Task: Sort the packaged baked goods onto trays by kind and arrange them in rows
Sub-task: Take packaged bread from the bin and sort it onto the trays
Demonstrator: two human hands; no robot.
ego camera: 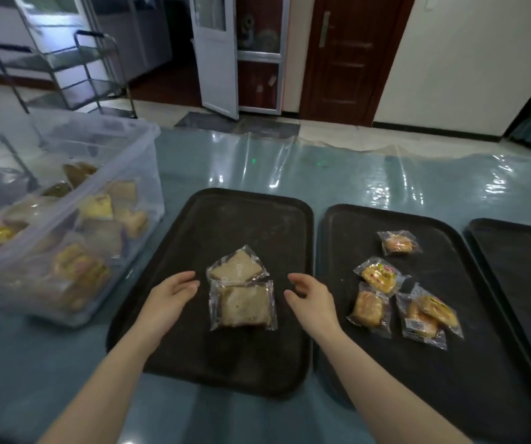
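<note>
Black plastic trays lie side by side on the glossy teal surface [353, 174], and the sorting looks to be in its early part, judging by how little has been laid out. On the middle tray [257, 219] lie two packets of brown sliced bread: the far packet [236, 265] sits skewed, and the near packet [244, 305] touches or slightly overlaps its lower edge. The left hand [169, 298] and the right hand [313, 298] flank this pair, each near the wrappers but not touching; the fingers of both are loosely spread and lightly curved, holding nothing. The step in hand seems to be straightening the bread into a row, so the next move probably calls for nudging the skewed far packet square with the near one. The right tray [347, 225] holds five yellow bun packets [379, 277], loosely scattered, two of them overlapping at the right, none yet in a row. A third tray [520, 267] at the far right shows nothing on its visible part. The clear plastic bin [97, 149] at the left holds many mixed packets awaiting sorting.
</note>
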